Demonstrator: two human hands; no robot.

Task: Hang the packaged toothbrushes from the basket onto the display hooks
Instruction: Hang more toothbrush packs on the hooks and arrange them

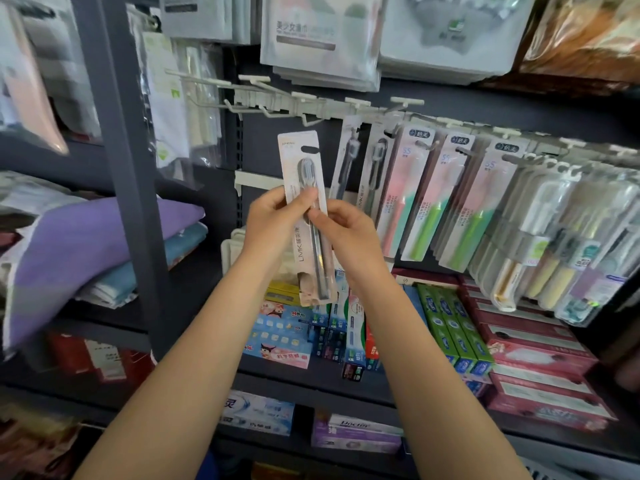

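I hold one packaged toothbrush (pixel 304 168), a grey brush on a pale card marked LMK, upright in front of the shelf. My left hand (pixel 273 225) grips its middle from the left and my right hand (pixel 349 233) pinches it from the right. Its top hang hole sits just below the white display hooks (pixel 273 107), several of which are bare. Two matching grey toothbrush packs (pixel 363 161) hang on a hook just to the right. The basket is not in view.
Pink and green toothbrush packs (pixel 436 202) and clear travel cases (pixel 554 244) hang further right. Toothpaste boxes (pixel 453 327) fill the shelf below. Folded towels (pixel 90 244) lie on the left behind a dark upright post (pixel 128 168). Packaged goods (pixel 318 39) hang above.
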